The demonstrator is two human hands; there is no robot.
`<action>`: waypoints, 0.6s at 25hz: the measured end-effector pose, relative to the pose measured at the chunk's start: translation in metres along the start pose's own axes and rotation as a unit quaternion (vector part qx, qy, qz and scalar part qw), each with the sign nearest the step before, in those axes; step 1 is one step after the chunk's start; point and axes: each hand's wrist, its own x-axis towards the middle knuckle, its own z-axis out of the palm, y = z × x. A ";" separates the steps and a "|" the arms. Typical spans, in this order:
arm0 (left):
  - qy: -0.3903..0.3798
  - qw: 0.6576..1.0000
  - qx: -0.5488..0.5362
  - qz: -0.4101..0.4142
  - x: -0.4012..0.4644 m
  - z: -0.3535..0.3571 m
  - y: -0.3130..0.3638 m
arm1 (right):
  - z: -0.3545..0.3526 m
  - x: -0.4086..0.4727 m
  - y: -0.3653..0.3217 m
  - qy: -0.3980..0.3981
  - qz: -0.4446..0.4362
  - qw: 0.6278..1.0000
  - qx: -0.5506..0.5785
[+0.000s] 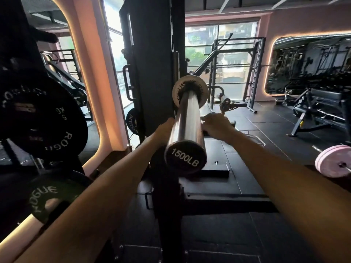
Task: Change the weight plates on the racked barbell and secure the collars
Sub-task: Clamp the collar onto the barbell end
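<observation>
I look end-on along the chrome barbell sleeve (187,118), whose black end cap (185,157) reads 1500LB. One small silver Rogue plate (190,91) sits at the sleeve's inner end against the rack upright (155,63). My left hand (164,128) touches the sleeve's left side at mid-length, its fingers hidden behind the chrome. On the opposite side my right hand (215,124) reaches in, fingers bent toward the sleeve. A small dark shape (206,133) shows under its palm; I cannot tell what it is. No collar is plainly visible.
Black Rogue plates (49,118) hang on storage pegs at the left, with another (44,196) lower down and one (133,121) by the upright. A pink plate (331,161) on a second bar sits at right. Benches and machines (321,109) fill the far right.
</observation>
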 end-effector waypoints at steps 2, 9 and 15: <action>-0.028 0.998 0.050 0.026 -0.053 0.011 -0.010 | 0.016 -0.034 0.018 -0.034 0.034 0.999 0.005; -0.198 0.964 0.175 -0.014 -0.206 0.102 -0.121 | 0.094 -0.225 0.100 -0.146 0.182 0.970 -0.064; -0.377 0.894 0.239 -0.032 -0.337 0.208 -0.210 | 0.154 -0.429 0.165 -0.249 0.359 0.898 -0.052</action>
